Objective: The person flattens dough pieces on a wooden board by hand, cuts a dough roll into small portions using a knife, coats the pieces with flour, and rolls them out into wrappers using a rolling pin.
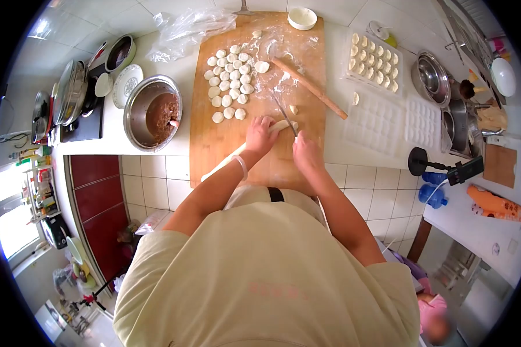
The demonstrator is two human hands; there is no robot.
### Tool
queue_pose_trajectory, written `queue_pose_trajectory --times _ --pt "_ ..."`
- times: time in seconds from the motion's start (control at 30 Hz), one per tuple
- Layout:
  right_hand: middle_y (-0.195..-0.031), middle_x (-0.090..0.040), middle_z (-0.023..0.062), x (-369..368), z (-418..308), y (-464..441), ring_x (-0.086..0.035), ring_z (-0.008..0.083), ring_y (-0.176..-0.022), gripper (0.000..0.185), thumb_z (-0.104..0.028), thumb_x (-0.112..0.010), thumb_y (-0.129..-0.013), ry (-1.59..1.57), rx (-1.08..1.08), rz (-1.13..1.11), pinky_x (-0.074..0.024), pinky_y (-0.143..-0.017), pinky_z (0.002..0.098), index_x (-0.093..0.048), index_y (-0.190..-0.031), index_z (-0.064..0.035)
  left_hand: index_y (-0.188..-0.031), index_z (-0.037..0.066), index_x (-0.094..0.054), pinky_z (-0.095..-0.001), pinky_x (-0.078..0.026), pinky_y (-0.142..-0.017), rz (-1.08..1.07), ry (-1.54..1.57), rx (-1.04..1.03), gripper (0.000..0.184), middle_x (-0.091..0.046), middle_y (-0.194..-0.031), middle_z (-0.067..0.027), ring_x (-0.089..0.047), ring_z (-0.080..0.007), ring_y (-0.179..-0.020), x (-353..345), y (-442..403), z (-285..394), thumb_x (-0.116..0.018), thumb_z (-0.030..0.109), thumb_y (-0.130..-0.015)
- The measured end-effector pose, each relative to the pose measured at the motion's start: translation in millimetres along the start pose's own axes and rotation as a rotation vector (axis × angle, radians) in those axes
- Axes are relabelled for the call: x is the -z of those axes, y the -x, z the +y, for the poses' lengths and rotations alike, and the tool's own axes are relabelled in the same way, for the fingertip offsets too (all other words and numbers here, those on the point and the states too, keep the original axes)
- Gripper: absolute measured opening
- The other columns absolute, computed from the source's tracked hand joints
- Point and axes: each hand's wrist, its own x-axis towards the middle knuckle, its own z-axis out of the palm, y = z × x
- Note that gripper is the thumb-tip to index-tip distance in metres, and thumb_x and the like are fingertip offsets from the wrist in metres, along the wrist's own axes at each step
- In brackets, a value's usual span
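Note:
My left hand (261, 136) is closed on a long dough rope (223, 164), which lies slantwise across the wooden board (214, 136). In my right hand (308, 152) is a knife (284, 112). Its blade crosses the rope close to the rope's right end; whether it has cut through I cannot tell. A small dough piece (293, 109) lies just beyond the blade. Farther up the board sit several flattened dough pieces (235, 75), grouped at the left, with a larger round wrapper (261, 67) beside them. A rolling pin (309, 88) rests at an angle on the right.
To the left stands a metal pot (129, 115) of brown filling. A white bowl (302, 18) and a crumpled plastic bag (185, 34) are at the back. On the right, a tray (348, 72) holds several dumplings. A phone on a stand (466, 170) juts over the counter's right side.

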Motion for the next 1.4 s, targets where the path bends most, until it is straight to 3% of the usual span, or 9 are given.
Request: queue_pose_trajectory --times 0.07,0.13,0.53,0.67,0.73,0.83,0.93,1.23,1.4 --pt "-0.076 -0.068 0.0264 9 -5 2 -0.069 0.044 -0.072 0.021 -0.017 -0.048 -0.098 0.093 0.012 -0.06 -0.0548 -0.066 0.0538 -0.052 -0.103 0.0028 -0.099 0.006 -0.061 -0.0447 -0.048 -0.081 0.018 -0.003 -0.008 0.022 -0.062 -0.092 -0.0124 -0.059 -0.0347 -0.091 -5 1 0 -0.072 0.012 -0.08" --pt "-0.078 -0.068 0.0251 8 -7 -2 -0.068 0.044 -0.074 0.017 -0.015 -0.057 -0.094 0.134 -0.038 -0.149 -0.0537 -0.065 0.0535 -0.05 -0.099 0.0003 -0.097 0.007 -0.061 -0.0463 -0.048 -0.08 0.039 -0.039 -0.004 0.023 -0.062 -0.094 -0.0131 -0.058 -0.0359 -0.09 -6 0 -1 -0.072 0.013 -0.078" --pt "-0.077 -0.068 0.0264 -19 0 -13 -0.069 0.0438 -0.073 0.02 -0.017 -0.05 -0.097 0.032 -0.037 -0.018 -0.0547 -0.065 0.0531 -0.051 -0.103 0.002 -0.094 0.004 -0.058 -0.0468 -0.047 -0.078 0.077 -0.024 -0.052 0.024 -0.058 -0.09 -0.0143 -0.056 -0.0366 -0.089 -1 13 7 -0.074 0.009 -0.077" --pt "-0.076 -0.067 0.0258 -8 -1 5 -0.068 0.0428 -0.071 0.02 -0.018 -0.052 -0.097 -0.023 -0.044 -0.031 -0.0538 -0.063 0.053 -0.051 -0.101 0.0013 -0.093 0.004 -0.057 -0.0469 -0.047 -0.077 0.047 0.06 -0.046 0.022 -0.056 -0.088 -0.0151 -0.055 -0.0375 -0.087 -1 24 9 -0.072 0.004 -0.077" --pt "-0.075 -0.067 0.0251 -3 -2 14 -0.068 0.042 -0.07 0.018 -0.017 -0.053 -0.096 0.09 0.075 -0.026 -0.0531 -0.062 0.0534 -0.051 -0.1 0.0005 -0.093 0.004 -0.057 -0.0466 -0.048 -0.076 0.025 0.063 -0.069 0.02 -0.056 -0.089 -0.0159 -0.055 -0.038 -0.087 -1 25 12 -0.07 0.002 -0.077" --pt "-0.074 -0.066 0.0247 -2 -8 21 -0.066 0.0439 -0.069 0.017 -0.015 -0.057 -0.094 0.144 0.081 -0.012 -0.0522 -0.062 0.0538 -0.049 -0.098 -0.0003 -0.089 0.005 -0.058 -0.0452 -0.048 -0.08 -0.015 0.075 -0.033 0.016 -0.056 -0.091 -0.0147 -0.054 -0.0367 -0.092 -1 26 14 -0.068 0.001 -0.077" --pt "-0.074 -0.068 0.0244 0 -15 21 -0.069 0.0414 -0.07 0.015 -0.015 -0.051 -0.096 0.11 -0.023 -0.122 -0.054 -0.062 0.0534 -0.051 -0.098 -0.0007 -0.093 0.003 -0.058 -0.0458 -0.048 -0.078 0.019 0.076 -0.084 0.021 -0.056 -0.091 -0.0159 -0.055 -0.0383 -0.089 0 24 13 -0.069 0.001 -0.076" --pt "-0.081 -0.068 0.0264 -31 -10 -1 -0.069 0.0426 -0.076 0.018 -0.016 -0.048 -0.097 -0.036 -0.11 -0.035 -0.0532 -0.066 0.0552 -0.052 -0.102 0.0016 -0.103 0.006 -0.061 -0.0468 -0.047 -0.083 0.036 -0.077 -0.059 0.028 -0.059 -0.097 -0.0139 -0.056 -0.0372 -0.092 15 21 7 -0.071 0.007 -0.076" --pt "-0.081 -0.068 0.0266 -2 -19 13 -0.068 0.0427 -0.075 0.022 -0.017 -0.05 -0.097 0.0 -0.012 -0.061 -0.0531 -0.065 0.0544 -0.053 -0.105 0.0026 -0.098 0.009 -0.061 -0.0459 -0.047 -0.08 0.042 -0.052 0.007 0.024 -0.061 -0.095 -0.0117 -0.057 -0.0355 -0.092 14 20 -5 -0.072 0.011 -0.077"
